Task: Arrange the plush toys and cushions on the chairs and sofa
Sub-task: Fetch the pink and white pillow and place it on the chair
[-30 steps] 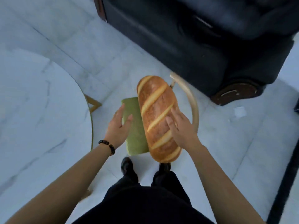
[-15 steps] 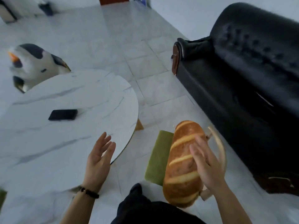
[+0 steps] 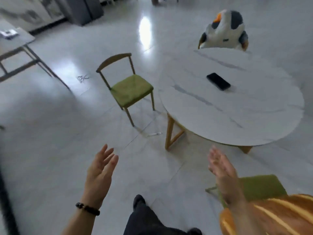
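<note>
A bread-loaf plush cushion [image 3: 277,216] lies on a green-seated chair [image 3: 260,187] at the bottom right. My right hand [image 3: 223,173] hovers just left of it, fingers apart, holding nothing. My left hand [image 3: 100,172] is raised over the bare floor, also open and empty. A penguin plush [image 3: 223,31] sits on a seat behind the round marble table [image 3: 245,119]. Another green-seated wooden chair [image 3: 130,89] stands with nothing on it to the left of the table.
A black phone [image 3: 218,81] lies on the round table. A second table [image 3: 15,39] with metal legs stands at the far left. A dark cabinet [image 3: 84,9] is at the back. My legs and shoes [image 3: 138,200] are at the bottom centre.
My right hand has come off the bread cushion, which stays on the near chair. My view has swung left, away from the black sofa, toward the empty chair and table.
</note>
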Tool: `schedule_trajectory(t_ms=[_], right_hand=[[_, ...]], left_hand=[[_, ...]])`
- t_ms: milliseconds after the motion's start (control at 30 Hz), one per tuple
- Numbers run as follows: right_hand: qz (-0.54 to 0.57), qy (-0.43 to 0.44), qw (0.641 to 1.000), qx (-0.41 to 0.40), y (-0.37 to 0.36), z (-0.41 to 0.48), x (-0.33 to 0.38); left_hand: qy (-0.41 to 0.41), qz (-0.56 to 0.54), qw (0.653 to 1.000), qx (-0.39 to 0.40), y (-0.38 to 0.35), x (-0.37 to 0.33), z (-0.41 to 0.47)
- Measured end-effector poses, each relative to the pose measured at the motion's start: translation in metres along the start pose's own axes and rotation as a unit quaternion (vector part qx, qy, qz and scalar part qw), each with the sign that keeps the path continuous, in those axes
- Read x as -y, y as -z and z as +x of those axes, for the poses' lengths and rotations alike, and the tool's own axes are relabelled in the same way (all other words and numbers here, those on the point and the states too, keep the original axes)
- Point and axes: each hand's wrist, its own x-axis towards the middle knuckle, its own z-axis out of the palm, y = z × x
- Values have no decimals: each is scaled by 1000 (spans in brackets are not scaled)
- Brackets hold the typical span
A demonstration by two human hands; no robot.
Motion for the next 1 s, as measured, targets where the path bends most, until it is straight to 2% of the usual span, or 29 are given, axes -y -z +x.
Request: schedule_trajectory(t_ms=[133,300,433,633,867,1000], right_hand=[[-74,40,989,118,-125,26,33],[-150,68,957,239,-299,33,48],[-174,72,929,320,-415,32,65],[-181,76,915,352,-547,66,86],[-172,59,923,340,-733,187,94],[-191,69,912,357,-853,256,142]], left_hand=[[47,-32,991,-124,99,46,1],[97,-102,957,-253,219,90,27],[110,-141,932,-314,302,94,61],[93,-160,920,-344,391,98,161],[126,-167,920,-331,476,121,357],[134,-166,913,-347,544,94,470]])
